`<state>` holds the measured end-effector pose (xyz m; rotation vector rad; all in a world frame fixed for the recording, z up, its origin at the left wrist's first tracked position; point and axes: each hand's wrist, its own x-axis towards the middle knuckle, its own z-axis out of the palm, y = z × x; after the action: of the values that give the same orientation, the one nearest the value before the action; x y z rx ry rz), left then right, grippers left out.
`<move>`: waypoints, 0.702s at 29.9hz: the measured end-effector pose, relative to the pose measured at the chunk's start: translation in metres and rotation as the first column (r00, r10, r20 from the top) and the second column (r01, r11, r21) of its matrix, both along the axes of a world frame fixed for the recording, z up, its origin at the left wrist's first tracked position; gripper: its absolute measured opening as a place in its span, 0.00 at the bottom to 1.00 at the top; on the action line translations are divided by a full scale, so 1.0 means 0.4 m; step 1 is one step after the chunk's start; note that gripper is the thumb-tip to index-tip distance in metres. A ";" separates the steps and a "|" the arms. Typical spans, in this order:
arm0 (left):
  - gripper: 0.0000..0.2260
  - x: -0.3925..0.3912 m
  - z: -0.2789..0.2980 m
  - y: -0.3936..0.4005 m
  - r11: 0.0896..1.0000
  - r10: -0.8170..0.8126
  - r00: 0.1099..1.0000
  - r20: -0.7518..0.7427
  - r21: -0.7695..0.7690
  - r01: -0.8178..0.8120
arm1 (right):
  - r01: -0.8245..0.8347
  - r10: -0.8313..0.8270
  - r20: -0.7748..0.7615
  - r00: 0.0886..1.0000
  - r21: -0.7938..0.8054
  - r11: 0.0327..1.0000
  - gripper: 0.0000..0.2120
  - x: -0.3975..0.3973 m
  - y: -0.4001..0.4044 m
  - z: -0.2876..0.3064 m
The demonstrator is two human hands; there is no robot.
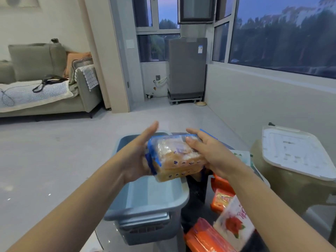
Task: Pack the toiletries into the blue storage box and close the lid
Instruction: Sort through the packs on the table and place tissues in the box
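Note:
A blue-wrapped pack of tan tissue packets (pixel 179 158) hangs in the air over the open blue storage box (pixel 145 211). My left hand (pixel 138 153) presses its left end with straight fingers, and my right hand (pixel 207 151) lies flat along its right side and top. The box stands on a dark table, and what shows of its inside is bare. To the right of the box lie orange packs (pixel 221 195), another orange pack (pixel 203 237) and a white pack with a red flower (pixel 234 224). A white lid (pixel 294 151) rests tilted on a tan bin (pixel 291 188) at the right.
A dark stool or leg (pixel 196 188) shows between the box and the orange packs. Grey floor stretches to the left and ahead. A sofa (pixel 45 88) stands at far left, a grey appliance (pixel 187 70) by the window wall.

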<state>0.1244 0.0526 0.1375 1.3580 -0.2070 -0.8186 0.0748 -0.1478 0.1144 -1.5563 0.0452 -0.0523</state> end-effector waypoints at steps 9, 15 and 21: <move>0.22 0.049 -0.005 0.073 0.976 -0.103 0.992 0.071 0.198 0.087 | -0.087 0.087 0.010 0.996 -0.047 0.995 0.27 0.124 0.066 0.037; 0.20 0.056 0.013 0.116 0.941 -0.132 0.989 0.067 0.321 0.104 | -0.140 0.140 -0.012 0.990 -0.033 0.990 0.25 0.163 0.116 0.047; 0.09 0.028 -0.058 0.054 0.959 0.180 0.983 -0.031 0.228 -0.169 | 0.029 0.002 0.100 0.995 -0.304 0.952 0.19 0.142 0.091 0.012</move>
<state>0.1358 0.0743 0.1143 1.5407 0.0486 -0.7433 0.1318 -0.1113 0.1190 -1.8616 -0.0324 -0.1539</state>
